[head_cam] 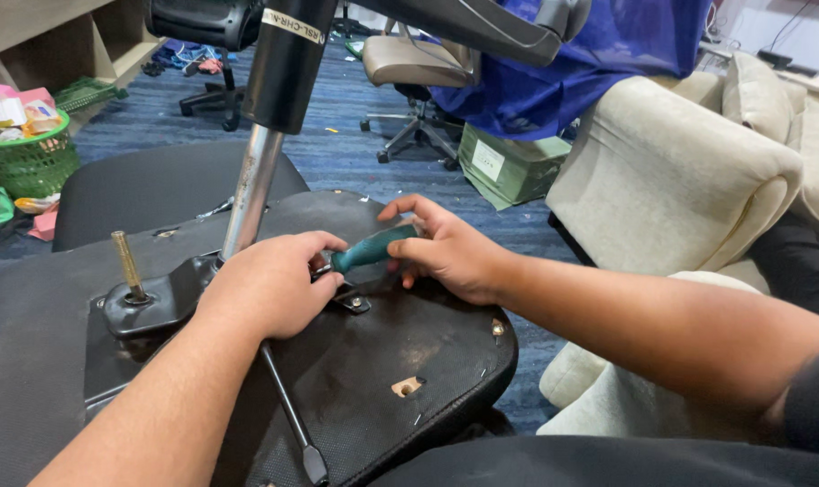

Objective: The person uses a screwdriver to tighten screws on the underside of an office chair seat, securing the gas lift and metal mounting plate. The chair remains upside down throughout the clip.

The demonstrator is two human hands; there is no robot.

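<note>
An upturned black chair seat [427, 343] lies in front of me, its underside up. A black metal mechanism plate [148, 302] is bolted to it, with a chrome gas cylinder [247, 194] rising from it and a brass threaded rod [126, 264] standing at its left. My right hand [450, 252] grips the teal handle of a screwdriver [372, 248], which points left toward the plate. My left hand [270, 284] rests on the plate, fingers curled around the screwdriver's tip end, hiding the tip and the screw. A thin black lever [288, 410] runs out from under my left hand.
A cream armchair [689, 171] stands on the right. A green cardboard box [509, 167] and office chairs [418, 72] sit on the blue carpet behind. A green basket [31, 158] with items is at far left. Another black seat pad [148, 185] lies behind the plate.
</note>
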